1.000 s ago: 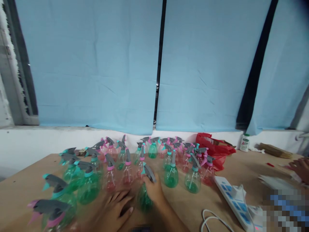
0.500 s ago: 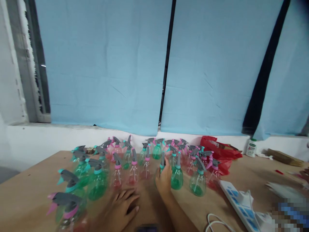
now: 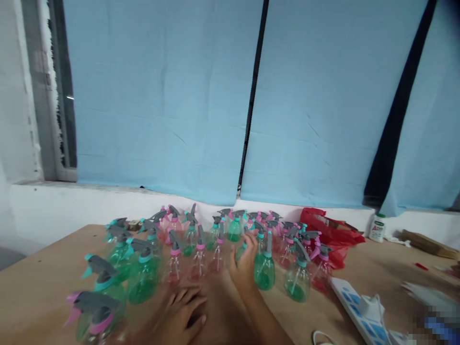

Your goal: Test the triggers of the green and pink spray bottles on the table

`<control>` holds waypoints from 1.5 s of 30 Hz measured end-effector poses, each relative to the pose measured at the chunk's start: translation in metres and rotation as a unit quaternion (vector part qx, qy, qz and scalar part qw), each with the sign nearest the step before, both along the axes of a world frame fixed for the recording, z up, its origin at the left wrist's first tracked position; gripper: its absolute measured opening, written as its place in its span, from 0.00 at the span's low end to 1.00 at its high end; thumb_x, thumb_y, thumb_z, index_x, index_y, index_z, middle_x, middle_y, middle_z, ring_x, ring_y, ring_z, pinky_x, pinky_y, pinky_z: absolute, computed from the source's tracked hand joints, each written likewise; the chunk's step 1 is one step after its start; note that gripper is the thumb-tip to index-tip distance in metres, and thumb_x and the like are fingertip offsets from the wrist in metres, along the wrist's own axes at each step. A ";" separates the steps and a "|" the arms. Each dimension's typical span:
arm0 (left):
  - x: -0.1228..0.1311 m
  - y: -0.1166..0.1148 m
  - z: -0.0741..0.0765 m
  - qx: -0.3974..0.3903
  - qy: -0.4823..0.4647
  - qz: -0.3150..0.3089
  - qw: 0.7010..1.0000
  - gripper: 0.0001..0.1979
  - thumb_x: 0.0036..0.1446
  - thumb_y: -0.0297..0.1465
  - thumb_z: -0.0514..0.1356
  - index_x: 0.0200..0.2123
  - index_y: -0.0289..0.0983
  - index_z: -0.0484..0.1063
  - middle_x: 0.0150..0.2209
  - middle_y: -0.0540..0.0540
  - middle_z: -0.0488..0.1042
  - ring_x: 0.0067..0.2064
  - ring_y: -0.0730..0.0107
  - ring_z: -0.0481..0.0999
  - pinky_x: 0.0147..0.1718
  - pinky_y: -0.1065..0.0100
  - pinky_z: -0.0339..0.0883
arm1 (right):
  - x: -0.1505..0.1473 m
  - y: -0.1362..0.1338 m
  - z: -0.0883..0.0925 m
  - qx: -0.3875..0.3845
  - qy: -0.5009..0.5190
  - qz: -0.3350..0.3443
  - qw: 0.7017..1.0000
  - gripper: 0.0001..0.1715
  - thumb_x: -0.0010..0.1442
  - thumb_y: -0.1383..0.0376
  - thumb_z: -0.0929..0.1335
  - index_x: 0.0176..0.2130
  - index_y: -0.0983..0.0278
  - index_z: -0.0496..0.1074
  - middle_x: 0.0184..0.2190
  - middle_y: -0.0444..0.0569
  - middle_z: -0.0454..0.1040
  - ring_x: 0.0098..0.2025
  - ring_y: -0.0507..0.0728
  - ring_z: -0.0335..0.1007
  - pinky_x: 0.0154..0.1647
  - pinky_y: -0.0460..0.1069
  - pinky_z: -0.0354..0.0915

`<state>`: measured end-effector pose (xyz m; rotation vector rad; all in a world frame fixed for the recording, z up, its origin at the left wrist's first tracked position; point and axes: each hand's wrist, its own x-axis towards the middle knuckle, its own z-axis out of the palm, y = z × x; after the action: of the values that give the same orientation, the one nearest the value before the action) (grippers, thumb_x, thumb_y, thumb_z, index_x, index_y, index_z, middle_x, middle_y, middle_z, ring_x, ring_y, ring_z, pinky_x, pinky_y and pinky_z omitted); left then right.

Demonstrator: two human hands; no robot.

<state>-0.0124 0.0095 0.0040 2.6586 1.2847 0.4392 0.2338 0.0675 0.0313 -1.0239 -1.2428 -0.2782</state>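
My right hand (image 3: pixel 244 261) is curled round a green spray bottle (image 3: pixel 240 251) in the middle of the table, its thumb on the left side and fingers over the top. The hand hides most of that bottle and its trigger. Close by on the right stands another green spray bottle (image 3: pixel 265 273) with a grey trigger and teal collar. My left hand (image 3: pixel 184 314) lies low over the tabletop with fingers apart and slightly bent, holding nothing. Just beyond it are pink spray bottles (image 3: pixel 174 268) with grey triggers. Several more green and pink bottles stand in a wide arc.
A pink-collared bottle (image 3: pixel 98 316) stands at the near left. On the right are a red plastic bag (image 3: pixel 330 235), a white bottle with a green cap (image 3: pixel 377 227), and a power strip (image 3: pixel 354 306) with plugs and a white cable (image 3: pixel 321 335). A blue curtain (image 3: pixel 161 96) hangs behind.
My right hand's fingers now cover the top of the bottle, whose grey trigger showed before. The left hand stays nearly in place. The view has shifted slightly.
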 end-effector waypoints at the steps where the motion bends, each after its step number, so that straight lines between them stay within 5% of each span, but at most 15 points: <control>1: 0.000 0.000 -0.001 0.002 0.000 0.001 1.000 0.23 0.72 0.51 0.58 0.66 0.57 0.75 0.69 0.49 0.73 0.69 0.46 0.69 0.68 0.41 0.60 | -0.007 0.001 0.008 -0.001 -0.016 0.030 0.999 0.26 0.71 0.64 0.65 0.65 0.65 0.63 0.63 0.64 0.68 0.70 0.67 0.62 0.71 0.66 0.59; 6: 0.001 -0.002 0.005 -0.011 0.016 0.015 1.000 0.24 0.72 0.51 0.58 0.66 0.55 0.75 0.70 0.47 0.71 0.71 0.43 0.68 0.69 0.37 0.57 | -0.038 0.034 0.040 -0.139 0.041 0.064 0.987 0.33 0.64 0.62 0.69 0.66 0.66 0.65 0.63 0.64 0.73 0.66 0.69 0.70 0.68 0.64 0.63; 11: 0.005 -0.007 0.013 -0.034 0.033 0.028 0.999 0.24 0.72 0.50 0.58 0.67 0.55 0.74 0.71 0.47 0.70 0.71 0.44 0.67 0.70 0.37 0.57 | -0.039 0.053 0.031 -0.291 0.072 0.057 0.952 0.26 0.63 0.64 0.69 0.60 0.64 0.73 0.44 0.57 0.83 0.47 0.67 0.82 0.51 0.57 0.71; 16: 0.005 -0.005 0.013 -0.026 0.029 0.024 0.999 0.23 0.71 0.50 0.59 0.66 0.55 0.76 0.71 0.47 0.71 0.71 0.42 0.67 0.69 0.36 0.58 | -0.026 0.027 0.012 -0.248 0.070 0.056 0.964 0.24 0.62 0.64 0.69 0.57 0.62 0.73 0.40 0.52 0.82 0.41 0.62 0.80 0.43 0.51 0.70; 20: 0.002 0.000 0.007 0.001 0.011 0.007 1.000 0.22 0.71 0.49 0.60 0.64 0.56 0.77 0.69 0.48 0.73 0.70 0.44 0.69 0.69 0.37 0.61 | -0.017 0.005 0.005 -0.175 0.082 0.191 0.962 0.14 0.60 0.64 0.69 0.47 0.62 0.77 0.33 0.45 0.78 0.33 0.56 0.73 0.37 0.47 0.68; 24: 0.000 0.004 -0.003 0.013 0.006 0.011 1.000 0.22 0.71 0.51 0.60 0.64 0.57 0.77 0.69 0.47 0.73 0.69 0.42 0.70 0.68 0.37 0.62 | -0.013 -0.007 0.002 -0.159 0.143 0.311 0.926 0.12 0.55 0.63 0.71 0.41 0.61 0.80 0.32 0.45 0.78 0.32 0.56 0.70 0.37 0.48 0.68; 30: 0.001 0.007 -0.012 0.037 0.008 0.022 0.999 0.22 0.71 0.50 0.60 0.63 0.57 0.77 0.67 0.47 0.75 0.68 0.43 0.71 0.67 0.38 0.64 | -0.018 -0.022 0.008 -0.240 0.174 0.460 0.837 0.13 0.56 0.56 0.73 0.40 0.58 0.84 0.32 0.46 0.80 0.29 0.56 0.72 0.36 0.50 0.70; 45: -0.002 0.007 -0.016 0.044 0.023 0.021 0.999 0.23 0.72 0.53 0.57 0.65 0.57 0.76 0.67 0.48 0.75 0.68 0.45 0.72 0.67 0.43 0.65 | -0.018 -0.047 0.008 -0.218 0.175 0.453 0.847 0.16 0.62 0.52 0.74 0.43 0.58 0.85 0.34 0.47 0.80 0.29 0.55 0.71 0.34 0.49 0.71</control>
<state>-0.0141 0.0166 -0.0118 2.7337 1.3677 0.4526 0.2155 0.0208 0.0388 -0.7005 -1.3359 0.9275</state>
